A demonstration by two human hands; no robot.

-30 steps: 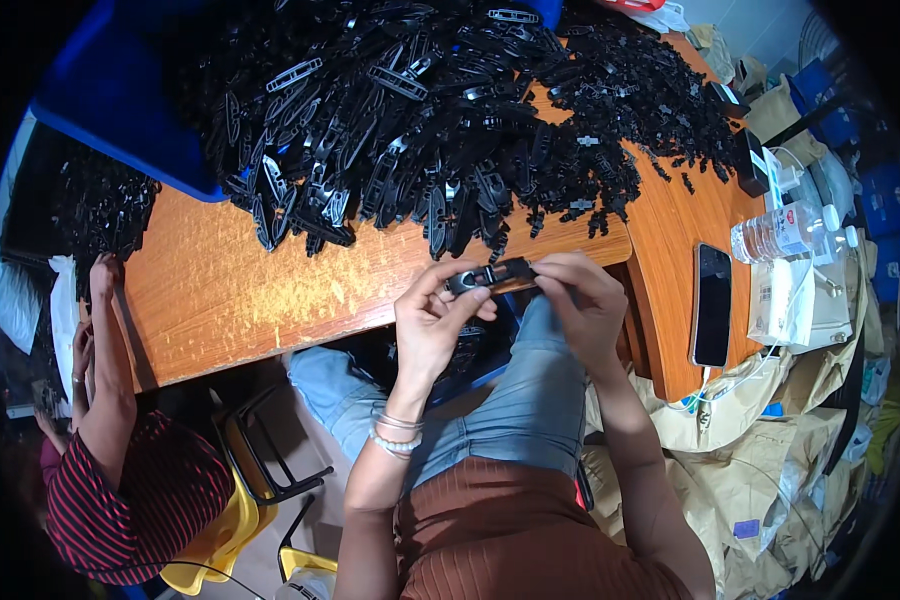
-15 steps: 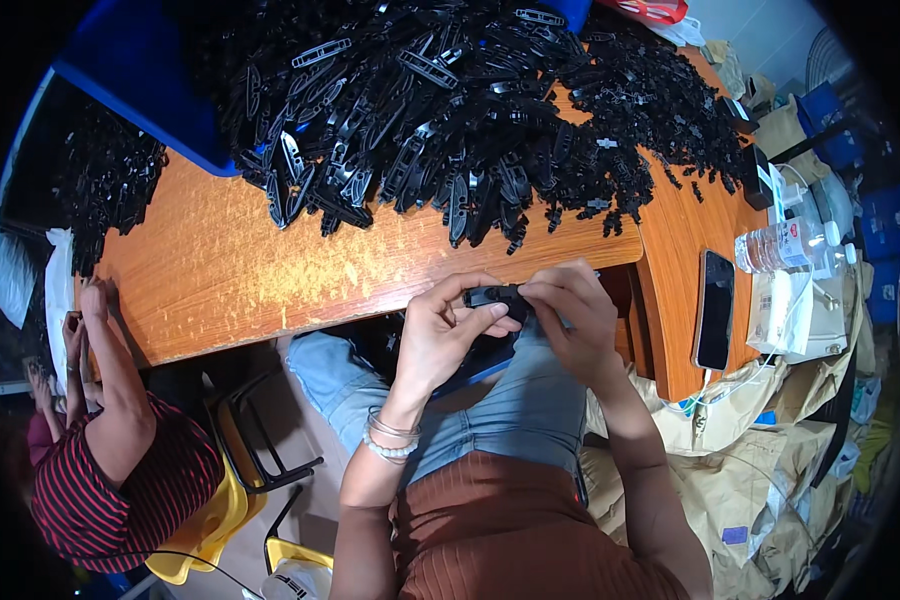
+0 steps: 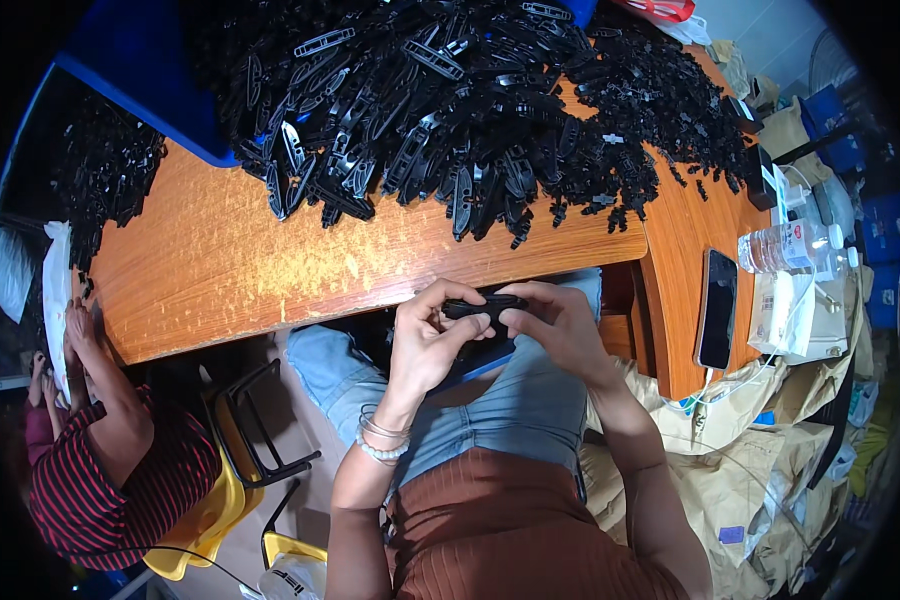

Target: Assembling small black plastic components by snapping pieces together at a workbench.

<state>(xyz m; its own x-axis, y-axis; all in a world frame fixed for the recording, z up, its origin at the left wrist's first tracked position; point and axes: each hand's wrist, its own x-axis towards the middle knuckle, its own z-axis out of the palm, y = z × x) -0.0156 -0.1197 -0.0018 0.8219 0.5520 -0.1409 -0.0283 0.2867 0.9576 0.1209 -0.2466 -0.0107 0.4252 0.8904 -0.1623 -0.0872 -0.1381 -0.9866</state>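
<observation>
Both hands meet over the lap just below the desk edge, the left hand (image 3: 425, 345) and the right hand (image 3: 560, 330) pinching the two ends of one small black plastic clip (image 3: 482, 306) with fingers closed tight on it. It looks like the fitting or pressing step on a single piece, and the next move seems to call for a firm, even squeeze with the part kept level. Beyond them lies the wooden desk (image 3: 270, 270) heaped with black plastic parts (image 3: 450, 110), a phone (image 3: 718, 308) and a water bottle (image 3: 785, 245) to the right, and another person in a striped top (image 3: 120, 480) on the left.
</observation>
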